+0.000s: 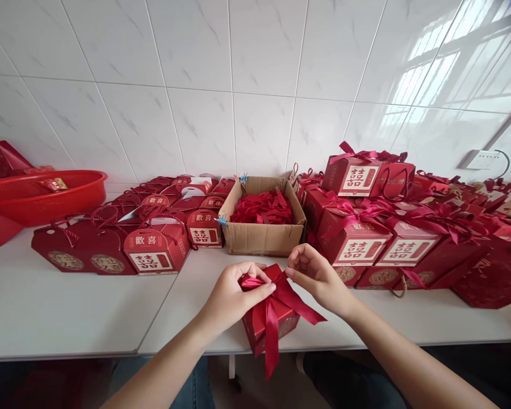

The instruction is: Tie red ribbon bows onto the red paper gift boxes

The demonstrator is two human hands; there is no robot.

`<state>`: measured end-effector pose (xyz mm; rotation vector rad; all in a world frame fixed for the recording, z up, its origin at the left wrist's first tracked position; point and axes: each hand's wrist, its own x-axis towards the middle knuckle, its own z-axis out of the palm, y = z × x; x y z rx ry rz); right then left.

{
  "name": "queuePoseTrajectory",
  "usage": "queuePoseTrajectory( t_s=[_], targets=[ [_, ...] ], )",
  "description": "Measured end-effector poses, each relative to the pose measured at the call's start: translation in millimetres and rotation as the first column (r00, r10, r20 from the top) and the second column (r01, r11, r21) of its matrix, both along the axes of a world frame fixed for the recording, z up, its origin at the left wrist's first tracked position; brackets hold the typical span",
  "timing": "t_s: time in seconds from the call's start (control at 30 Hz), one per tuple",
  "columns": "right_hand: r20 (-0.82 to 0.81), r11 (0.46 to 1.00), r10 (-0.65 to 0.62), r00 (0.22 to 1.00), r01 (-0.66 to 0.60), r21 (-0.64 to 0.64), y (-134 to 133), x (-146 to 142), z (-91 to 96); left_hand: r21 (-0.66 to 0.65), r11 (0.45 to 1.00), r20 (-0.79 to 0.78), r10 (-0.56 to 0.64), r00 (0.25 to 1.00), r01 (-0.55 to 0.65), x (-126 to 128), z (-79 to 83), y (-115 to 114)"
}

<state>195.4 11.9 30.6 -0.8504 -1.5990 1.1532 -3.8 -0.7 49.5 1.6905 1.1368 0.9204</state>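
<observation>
Closest to me, both forearms reach in from the bottom edge and meet over a red gift box point(255, 325), which sits at the front lip of the white table point(68, 307), directly under the fingertips. My left hand point(232, 295) has thumb and forefinger pinched together on a loop of the dark red satin ribbon point(287, 292), with the other fingers curled around it. My right hand point(319, 278) comes in from the other side, its thumb and forefinger closed on the ribbon at the knot and the remaining fingers bent loosely above. One ribbon tail hangs down the box front, below the fingers; another slants away under the right wrist.

Just beyond the fingertips stands an open cardboard carton point(264, 238) full of red ribbons point(262, 207). Past the right hand are bow-tied gift boxes point(353, 244), packed close. Past the left hand are unribboned gift boxes point(157, 253), and further out a red plastic basin point(38, 196).
</observation>
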Motion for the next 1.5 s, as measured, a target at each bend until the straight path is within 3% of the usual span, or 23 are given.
queuePoseTrajectory(
  t_s=[0.33, 0.53, 0.67, 0.8, 0.97, 1.13, 1.5],
  targets=[
    [-0.071, 0.999, -0.041, 0.997, 0.04, -0.013, 4, -4, -0.1, 0.053, 0.997, 0.033, 0.046, 0.998, -0.048, 5, -14.8, 4],
    [-0.113, 0.992, -0.13, 0.985, 0.129, -0.01, 6, -4, -4.8, 0.035, 0.997, 0.04, 0.062, 0.997, -0.064, 8, -12.9, -1],
    [-0.108, 0.995, -0.101, 0.989, 0.099, -0.025, 5, -3, -2.1, 0.016, 0.998, 0.034, 0.055, 0.998, -0.055, 6, -11.8, -3],
    [-0.029, 0.993, -0.047, 0.998, 0.044, -0.111, 3, 3, 4.7, 0.042, 0.999, -0.015, 0.024, 1.0, -0.024, 3, -9.6, -2],
    [0.217, 0.971, 0.016, 0.976, 0.036, -0.235, 1, 11, 8.1, 0.101, 0.995, -0.011, 0.018, 1.0, -0.016, 4, -9.6, -4],
    [0.28, 0.99, 0.099, 0.955, -0.067, -0.122, 4, 10, 4.8, 0.12, 0.99, -0.018, 0.072, 0.997, -0.07, 8, -14.6, -3],
    [0.242, 0.991, -0.124, 0.962, 0.109, 0.076, 13, 1, 0.1, 0.083, 0.994, 0.023, 0.068, 0.997, -0.07, 10, -17.2, 1]
  ],
)
